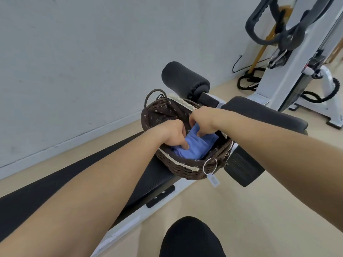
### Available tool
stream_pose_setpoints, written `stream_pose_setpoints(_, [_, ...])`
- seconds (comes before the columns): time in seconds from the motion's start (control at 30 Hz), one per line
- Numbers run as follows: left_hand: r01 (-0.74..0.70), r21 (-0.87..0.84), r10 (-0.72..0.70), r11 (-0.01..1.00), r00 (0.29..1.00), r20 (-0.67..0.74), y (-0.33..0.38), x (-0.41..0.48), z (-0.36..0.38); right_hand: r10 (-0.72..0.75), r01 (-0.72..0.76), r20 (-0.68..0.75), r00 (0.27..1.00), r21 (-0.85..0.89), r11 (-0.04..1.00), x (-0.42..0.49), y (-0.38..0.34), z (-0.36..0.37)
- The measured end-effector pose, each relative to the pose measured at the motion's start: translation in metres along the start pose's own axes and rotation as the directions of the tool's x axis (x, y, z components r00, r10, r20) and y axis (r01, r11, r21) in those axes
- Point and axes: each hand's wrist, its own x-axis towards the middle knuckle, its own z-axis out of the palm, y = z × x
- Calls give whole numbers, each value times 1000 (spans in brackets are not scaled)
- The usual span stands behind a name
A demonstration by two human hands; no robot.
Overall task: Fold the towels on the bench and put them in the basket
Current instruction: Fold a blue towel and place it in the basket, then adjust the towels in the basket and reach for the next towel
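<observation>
Head view: a brown woven basket (178, 166) with a dark flowered lining and cream lace trim sits on the black padded worktop (22, 204), at the centre of the frame. A folded blue towel (196, 145) lies inside the basket, against its bottom. Both bare forearms reach in from the lower edge of the frame. The left hand (171, 133) is over the basket's left side, its fingers (185, 145) curled down and pinching the near edge of the towel. The right hand (203, 118) comes in over the far rim, its fingers (199, 134) bent into the cloth and gripping a fold at the towel's upper end. A white paper tag (213, 179) hangs from a ring on the basket's near right corner. Just beyond the basket stands a dark foam roller (185, 80). A white exercise machine (289, 71) fills the upper right, with black cords on the beige floor (241, 210) at its base. A black-clad knee (189, 238) shows at the bottom centre
</observation>
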Motion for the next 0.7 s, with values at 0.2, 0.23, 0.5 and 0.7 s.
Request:
stream_pose_setpoints(0.2, [9,139,-11,990,1000,11,3,13,7,-9,6,-14,1000,-233,972,4,-2,7])
stream_pose_setpoints(0.23, [20,154,-20,988,1000,1,3,14,5,-9,-4,-46,999,-263,965,4,-2,8])
stream_pose_setpoints(0.5, [32,160,-23,987,998,-60,2,8,5,37,-49,-72,997,-171,984,-4,-2,4])
stream_pose_setpoints(0.7, [-14,43,22,999,983,-182,1,-31,-21,123,-79,-195,973,219,972,-27,-14,-21])
